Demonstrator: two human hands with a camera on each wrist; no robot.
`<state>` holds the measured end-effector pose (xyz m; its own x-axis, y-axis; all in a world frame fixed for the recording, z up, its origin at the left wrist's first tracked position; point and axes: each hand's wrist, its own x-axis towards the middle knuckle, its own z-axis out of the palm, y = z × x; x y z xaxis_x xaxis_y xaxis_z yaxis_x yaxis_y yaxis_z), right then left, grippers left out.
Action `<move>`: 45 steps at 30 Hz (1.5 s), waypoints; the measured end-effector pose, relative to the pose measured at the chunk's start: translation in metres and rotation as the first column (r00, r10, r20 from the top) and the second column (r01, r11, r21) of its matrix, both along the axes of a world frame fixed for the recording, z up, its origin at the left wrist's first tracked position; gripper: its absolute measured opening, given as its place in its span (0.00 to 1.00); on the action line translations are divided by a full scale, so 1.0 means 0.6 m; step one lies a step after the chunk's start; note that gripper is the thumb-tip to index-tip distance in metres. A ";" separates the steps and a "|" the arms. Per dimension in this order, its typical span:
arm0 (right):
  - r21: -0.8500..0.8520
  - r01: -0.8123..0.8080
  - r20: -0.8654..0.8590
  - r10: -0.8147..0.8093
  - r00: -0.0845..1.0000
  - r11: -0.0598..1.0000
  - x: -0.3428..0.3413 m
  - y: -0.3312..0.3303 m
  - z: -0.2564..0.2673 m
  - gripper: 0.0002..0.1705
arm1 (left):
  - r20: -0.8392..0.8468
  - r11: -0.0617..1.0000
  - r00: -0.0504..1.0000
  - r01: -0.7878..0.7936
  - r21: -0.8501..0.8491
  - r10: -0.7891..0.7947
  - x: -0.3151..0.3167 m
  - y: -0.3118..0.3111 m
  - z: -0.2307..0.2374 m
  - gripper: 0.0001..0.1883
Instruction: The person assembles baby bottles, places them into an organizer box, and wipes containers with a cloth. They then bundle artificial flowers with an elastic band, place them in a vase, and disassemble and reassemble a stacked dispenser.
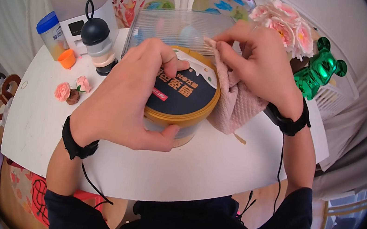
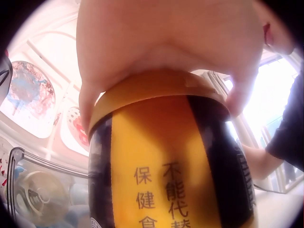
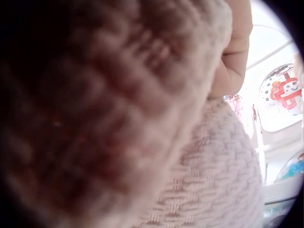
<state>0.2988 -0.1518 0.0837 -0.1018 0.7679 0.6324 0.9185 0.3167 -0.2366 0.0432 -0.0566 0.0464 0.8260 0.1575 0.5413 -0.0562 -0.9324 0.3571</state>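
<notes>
A round tub (image 1: 186, 89) with a dark lid and a yellow rim stands on the white table. My left hand (image 1: 123, 89) spans its lid from the left, fingers curled over the far side and thumb against the near edge. In the left wrist view the tub's yellow and black side (image 2: 156, 142) fills the middle, with printed characters on it. My right hand (image 1: 266, 63) pinches the upper edge of a pale pink waffle-weave cloth (image 1: 236, 103), which hangs down along the tub's right side. The cloth (image 3: 209, 180) covers most of the right wrist view.
Behind the tub lies a clear ribbed box (image 1: 158, 24). At the left are a dark-topped bottle (image 1: 96, 39), a blue-lidded container (image 1: 52, 33), an orange cup (image 1: 66, 58) and small pink flowers (image 1: 62, 91). A shiny green bear figure (image 1: 316, 70) and large pink flowers (image 1: 287, 28) stand at the right.
</notes>
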 end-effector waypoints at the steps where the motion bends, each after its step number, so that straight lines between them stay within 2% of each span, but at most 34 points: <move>1: 0.009 -0.013 -0.059 0.014 0.998 1.000 -0.002 -0.001 0.004 0.12 | -0.010 0.999 0.999 0.031 0.007 -0.031 -0.003 0.002 0.004 0.39; 5: 0.050 -0.088 -0.038 0.090 0.995 0.995 -0.005 -0.008 0.002 0.12 | -0.071 0.996 0.997 0.022 0.088 -0.016 -0.007 -0.003 0.021 0.39; 8: 0.046 -0.107 -0.030 0.109 0.994 0.993 -0.014 -0.013 0.003 0.11 | -0.017 0.995 0.999 -0.025 0.092 0.027 0.006 -0.018 0.013 0.38; 10: -0.029 -0.298 -0.012 0.298 0.954 0.954 -0.020 -0.016 0.000 0.08 | 0.096 0.968 0.992 -0.102 0.229 0.082 0.014 -0.023 0.004 0.33; 11: -0.029 -0.297 -0.016 0.296 0.955 0.955 -0.021 -0.012 -0.005 0.08 | 0.092 0.968 0.992 -0.100 0.228 0.081 0.012 -0.023 0.007 0.33; 13: -0.015 -0.394 -0.006 0.394 0.919 0.919 -0.021 -0.003 -0.019 0.06 | 0.022 0.974 0.999 -0.040 0.222 0.036 0.000 -0.020 0.019 0.28; 17: -0.082 -0.312 -0.067 0.307 0.949 0.946 -0.016 -0.014 -0.012 0.08 | 0.026 0.977 0.999 0.025 0.210 -0.031 -0.016 0.012 0.021 0.28; 19: -0.135 -0.131 -0.010 0.131 0.991 0.982 -0.008 -0.017 -0.007 0.09 | -0.060 0.991 0.998 0.040 0.129 -0.032 -0.021 0.021 0.027 0.29; 20: -0.132 -0.132 -0.008 0.132 0.991 0.983 -0.005 -0.016 -0.007 0.09 | -0.059 0.990 0.998 0.039 0.133 -0.031 -0.025 0.023 0.030 0.29; 22: -0.087 -0.110 -0.170 0.094 0.981 0.990 0.002 -0.009 -0.010 0.09 | -0.082 0.993 0.996 0.042 0.111 -0.033 -0.034 0.027 0.036 0.30; 26: -0.009 -0.046 -0.136 0.044 0.990 0.999 0.003 -0.012 -0.003 0.10 | -0.145 0.994 0.989 0.017 0.104 -0.002 -0.054 0.027 0.059 0.28; 29: 0.022 -0.101 -0.052 0.102 0.993 0.995 -0.007 -0.014 -0.002 0.08 | -0.186 0.991 0.982 0.018 0.130 0.007 -0.054 0.030 0.064 0.31; 31: 0.085 -0.217 -0.042 0.221 0.974 0.972 -0.015 -0.005 -0.003 0.08 | -0.083 0.982 0.987 -0.122 0.141 0.135 -0.047 0.027 0.049 0.44; 32: 0.062 -0.242 -0.024 0.244 0.970 0.968 -0.025 -0.005 0.000 0.08 | -0.089 0.983 0.987 -0.119 0.143 0.132 -0.043 0.022 0.046 0.44; 33: 0.065 -0.240 -0.030 0.242 0.970 0.969 -0.029 0.002 -0.003 0.08 | -0.063 0.970 0.976 -0.197 0.143 0.207 -0.039 0.016 0.044 0.51; 34: 0.040 -0.327 0.021 0.327 0.945 0.944 -0.031 0.012 -0.006 0.07 | -0.036 0.951 0.959 -0.275 0.142 0.283 -0.036 0.010 0.042 0.59; 35: 0.011 -0.412 0.070 0.410 0.909 0.911 -0.032 0.020 -0.011 0.07 | -0.040 0.951 0.958 -0.274 0.144 0.283 -0.033 0.004 0.039 0.59; 37: -0.049 -0.443 0.043 0.445 0.894 0.895 -0.037 0.029 -0.022 0.06 | -0.138 0.942 0.933 -0.321 0.098 0.333 -0.028 -0.005 0.034 0.67; 39: -0.130 -0.527 -0.334 0.463 0.821 0.840 -0.043 0.033 -0.032 0.08 | -0.110 0.945 0.939 -0.326 0.025 0.327 -0.027 -0.005 0.029 0.68; 40: -0.135 -0.531 -0.332 0.467 0.820 0.836 -0.042 0.034 -0.034 0.08 | -0.081 0.944 0.943 -0.326 -0.046 0.322 -0.027 -0.004 0.026 0.70; 41: -0.152 -0.483 -0.381 0.400 0.833 0.862 -0.039 0.033 -0.036 0.08 | -0.079 0.942 0.941 -0.332 -0.051 0.328 -0.027 -0.002 0.021 0.70; 42: -0.172 -0.435 -0.428 0.330 0.841 0.884 -0.037 0.031 -0.036 0.09 | -0.054 0.949 0.954 -0.300 -0.101 0.296 -0.026 0.001 0.017 0.72; 43: -0.175 -0.440 -0.426 0.335 0.840 0.881 -0.034 0.031 -0.031 0.09 | -0.026 0.953 0.964 -0.264 -0.149 0.264 -0.026 0.005 0.015 0.74; 45: -0.198 -0.237 -0.201 0.197 0.960 0.951 -0.027 0.034 -0.014 0.09 | -0.029 0.947 0.967 -0.256 -0.195 0.255 -0.026 0.010 0.014 0.75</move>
